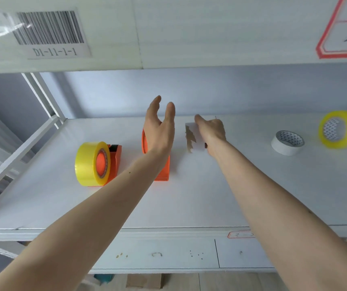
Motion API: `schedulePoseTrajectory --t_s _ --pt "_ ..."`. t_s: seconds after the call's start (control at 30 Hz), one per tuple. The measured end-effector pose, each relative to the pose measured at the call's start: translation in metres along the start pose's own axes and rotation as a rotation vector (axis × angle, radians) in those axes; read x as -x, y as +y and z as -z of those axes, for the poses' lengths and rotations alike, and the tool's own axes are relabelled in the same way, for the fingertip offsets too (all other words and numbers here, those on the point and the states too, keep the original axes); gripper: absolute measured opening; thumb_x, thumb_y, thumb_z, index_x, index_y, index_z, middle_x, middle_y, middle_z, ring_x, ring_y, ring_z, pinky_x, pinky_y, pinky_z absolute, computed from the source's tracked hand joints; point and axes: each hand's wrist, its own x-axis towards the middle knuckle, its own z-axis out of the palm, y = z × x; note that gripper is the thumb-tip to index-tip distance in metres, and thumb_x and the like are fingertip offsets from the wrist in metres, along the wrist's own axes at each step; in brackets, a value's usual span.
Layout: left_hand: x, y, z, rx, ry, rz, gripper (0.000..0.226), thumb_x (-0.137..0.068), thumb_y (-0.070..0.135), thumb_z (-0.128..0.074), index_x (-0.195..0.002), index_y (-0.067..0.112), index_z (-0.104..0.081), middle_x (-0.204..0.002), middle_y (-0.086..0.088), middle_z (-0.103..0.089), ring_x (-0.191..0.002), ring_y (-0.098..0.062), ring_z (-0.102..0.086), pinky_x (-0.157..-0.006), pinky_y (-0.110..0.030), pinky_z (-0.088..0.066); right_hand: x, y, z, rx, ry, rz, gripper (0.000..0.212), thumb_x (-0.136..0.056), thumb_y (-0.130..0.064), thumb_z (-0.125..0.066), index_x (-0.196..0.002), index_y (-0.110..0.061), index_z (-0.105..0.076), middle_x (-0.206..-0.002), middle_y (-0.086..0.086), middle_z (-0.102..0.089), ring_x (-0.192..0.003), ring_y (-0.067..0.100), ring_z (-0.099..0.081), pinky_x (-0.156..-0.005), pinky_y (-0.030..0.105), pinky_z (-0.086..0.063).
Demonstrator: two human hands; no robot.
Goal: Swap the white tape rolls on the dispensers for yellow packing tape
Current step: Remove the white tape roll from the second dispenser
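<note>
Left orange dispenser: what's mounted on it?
A yellow packing tape roll sits on the left orange plastic dispenser, around its orange hub. The roll hides most of the dispenser body.

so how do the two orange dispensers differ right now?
The left dispenser carries a yellow tape roll on its hub; the middle dispenser shows no roll. The left dispenser stands in full view, untouched; the middle dispenser is largely hidden behind the left hand, whose fingers are straight, so contact is unclear. Both are orange and stand upright on the white shelf.
</note>
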Motion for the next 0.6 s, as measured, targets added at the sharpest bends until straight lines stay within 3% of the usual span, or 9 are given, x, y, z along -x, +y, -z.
schedulePoseTrajectory --t_s 0.1,0.13,0.2,0.23,0.3,0.37,0.4,0.5,0.6 --pt "0.009 0.003 -0.032 -0.019 -0.13 0.091 0.054 -0.099 0.036 -0.057 -0.147 0.015 -0.048 -0.152 0.0 -0.05 -0.139 -0.015 -0.046 -0.114 -0.029 -0.036 0.001 0.001 0.024 -0.03 0.008 -0.011 0.032 -0.087 -0.042 -0.058 -0.096 -0.012 -0.062 -0.098 0.005 -0.067 -0.085 0.025 -0.064 -0.077 0.034 -0.053" --pt "0.013 0.002 -0.043 -0.04 -0.175 0.125 0.047 -0.098 0.036 -0.057 -0.138 0.01 -0.055 -0.143 -0.004 -0.058 -0.133 -0.022 -0.052 -0.108 -0.03 -0.041 0.001 0.002 0.033 -0.034 0.01 -0.014 0.035 -0.085 -0.041 -0.057 -0.102 -0.011 -0.064 -0.103 0.007 -0.069 -0.091 0.027 -0.067 -0.08 0.036 -0.054" --pt "0.027 0.002 -0.067 -0.082 -0.254 0.192 0.035 -0.099 0.038 -0.056 -0.1 0.004 -0.061 -0.1 -0.009 -0.065 -0.1 -0.034 -0.057 -0.081 -0.027 -0.048 0.003 0.005 0.056 -0.044 -0.003 -0.009 0.033 -0.084 -0.035 -0.058 -0.102 -0.009 -0.067 -0.104 0.009 -0.072 -0.096 0.029 -0.069 -0.086 0.04 -0.057" --pt "0.035 0.001 -0.079 -0.085 -0.289 0.222 0.04 -0.099 0.041 -0.055 -0.095 0.0 -0.058 -0.09 -0.012 -0.06 -0.091 -0.034 -0.054 -0.073 -0.024 -0.046 0.002 0.007 0.069 -0.043 -0.013 -0.002 0.03 -0.083 -0.031 -0.059 -0.099 -0.008 -0.069 -0.101 0.009 -0.073 -0.095 0.029 -0.07 -0.087 0.041 -0.058" --pt "0.049 -0.001 -0.103 -0.091 -0.348 0.257 0.046 -0.099 0.043 -0.055 -0.105 -0.003 -0.06 -0.09 -0.016 -0.055 -0.082 -0.028 -0.055 -0.067 -0.022 -0.044 0.002 0.012 0.095 -0.046 -0.024 0.021 0.027 -0.083 -0.025 -0.06 -0.096 -0.006 -0.073 -0.089 0.005 -0.074 -0.084 0.024 -0.071 -0.076 0.036 -0.061" --pt "0.067 0.002 -0.13 -0.074 -0.387 0.268 0.041 -0.1 0.042 -0.054 -0.103 0.001 -0.061 -0.085 -0.006 -0.056 -0.072 -0.017 -0.053 -0.06 -0.021 -0.043 0.003 0.016 0.127 -0.053 -0.028 0.041 0.02 -0.086 -0.021 -0.06 -0.086 -0.007 -0.074 -0.077 0.003 -0.071 -0.07 0.02 -0.068 -0.057 0.026 -0.056" --pt "0.076 0.003 -0.145 -0.051 -0.387 0.291 0.039 -0.101 0.042 -0.053 -0.103 0.004 -0.061 -0.082 -0.002 -0.057 -0.07 -0.014 -0.054 -0.06 -0.021 -0.043 0.002 0.019 0.143 -0.048 -0.025 0.048 0.018 -0.088 -0.021 -0.06 -0.081 -0.009 -0.072 -0.076 0.004 -0.07 -0.072 0.022 -0.068 -0.058 0.026 -0.057" --pt "0.102 0.007 -0.184 0.046 -0.389 0.344 0.033 -0.102 0.039 -0.051 -0.109 0.01 -0.065 -0.081 0.002 -0.059 -0.073 -0.016 -0.057 -0.069 -0.027 -0.048 0.0 0.027 0.187 -0.027 -0.015 0.061 0.02 -0.089 -0.026 -0.059 -0.076 -0.012 -0.066 -0.082 0.006 -0.07 -0.095 0.031 -0.071 -0.088 0.043 -0.059" --pt "0.125 0.009 -0.226 0.098 -0.404 0.366 0.02 -0.103 0.036 -0.05 -0.106 0.02 -0.063 -0.087 0.001 -0.061 -0.082 -0.019 -0.059 -0.08 -0.035 -0.05 -0.009 0.041 0.233 0.006 -0.008 0.057 0.022 -0.09 -0.026 -0.057 -0.084 -0.008 -0.069 -0.081 0.007 -0.069 -0.09 0.031 -0.071 -0.087 0.042 -0.057"
